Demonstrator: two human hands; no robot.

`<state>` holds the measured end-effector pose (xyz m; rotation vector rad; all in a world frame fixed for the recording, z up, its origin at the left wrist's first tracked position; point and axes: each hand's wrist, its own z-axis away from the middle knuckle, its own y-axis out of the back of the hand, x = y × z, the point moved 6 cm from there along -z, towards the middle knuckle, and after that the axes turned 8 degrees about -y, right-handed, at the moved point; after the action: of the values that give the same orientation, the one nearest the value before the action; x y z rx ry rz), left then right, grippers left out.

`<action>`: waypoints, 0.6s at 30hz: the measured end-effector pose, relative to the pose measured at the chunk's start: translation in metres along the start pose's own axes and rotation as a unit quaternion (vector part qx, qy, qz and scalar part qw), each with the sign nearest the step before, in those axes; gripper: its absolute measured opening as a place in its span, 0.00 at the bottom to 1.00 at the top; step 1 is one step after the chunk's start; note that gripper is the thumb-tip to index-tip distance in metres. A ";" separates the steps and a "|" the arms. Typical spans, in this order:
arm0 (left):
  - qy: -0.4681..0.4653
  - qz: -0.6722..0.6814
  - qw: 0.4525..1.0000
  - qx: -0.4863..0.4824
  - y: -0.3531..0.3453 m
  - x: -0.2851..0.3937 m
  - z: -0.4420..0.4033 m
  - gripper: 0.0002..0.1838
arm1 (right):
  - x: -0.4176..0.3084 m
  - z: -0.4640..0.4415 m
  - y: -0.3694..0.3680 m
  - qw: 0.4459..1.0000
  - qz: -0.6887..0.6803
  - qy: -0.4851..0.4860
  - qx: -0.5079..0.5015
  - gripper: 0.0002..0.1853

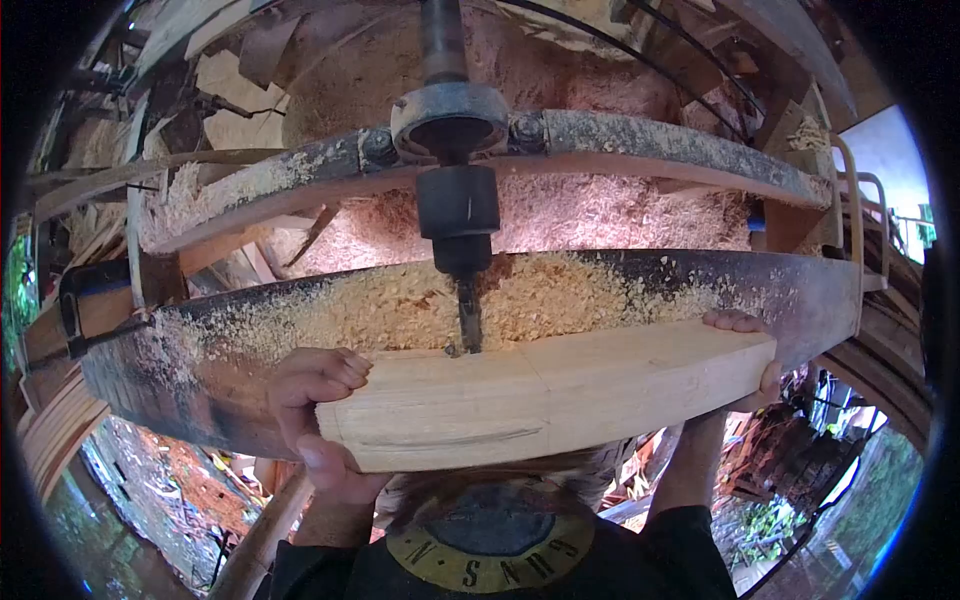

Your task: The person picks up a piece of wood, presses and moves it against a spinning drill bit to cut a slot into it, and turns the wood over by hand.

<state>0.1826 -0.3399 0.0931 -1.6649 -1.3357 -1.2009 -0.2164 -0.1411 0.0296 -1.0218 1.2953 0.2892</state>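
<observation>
A pale wooden block point(560, 390) lies across the near edge of a dark work board point(230, 400). My left hand point(320, 420) grips its left end, fingers over the top and thumb on the near face. My right hand point(750, 360) wraps round its right end, fingertips on top, with part of the hand hidden behind the wood. Between them, a drill bit point(469, 315) under a dark chuck point(458, 205) points down at the block's far edge; its tip meets the wood there. A pencil-like dark line runs along the near face.
Wood chips point(560, 295) are heaped on the board behind the block. A curved wooden beam point(640, 140) crosses behind the chuck. A black clamp point(75, 300) sits at the board's left end. Stacked planks stand at both sides.
</observation>
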 end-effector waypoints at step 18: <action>-0.089 0.034 0.993 0.067 -0.015 0.011 0.043 0.27 | -0.011 0.003 0.022 0.999 0.000 -0.004 -0.034 0.36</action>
<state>0.1786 -0.2936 0.0882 -1.7376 -1.4226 -0.9193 -0.2329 -0.1222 0.0291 -1.0784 1.2856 0.3388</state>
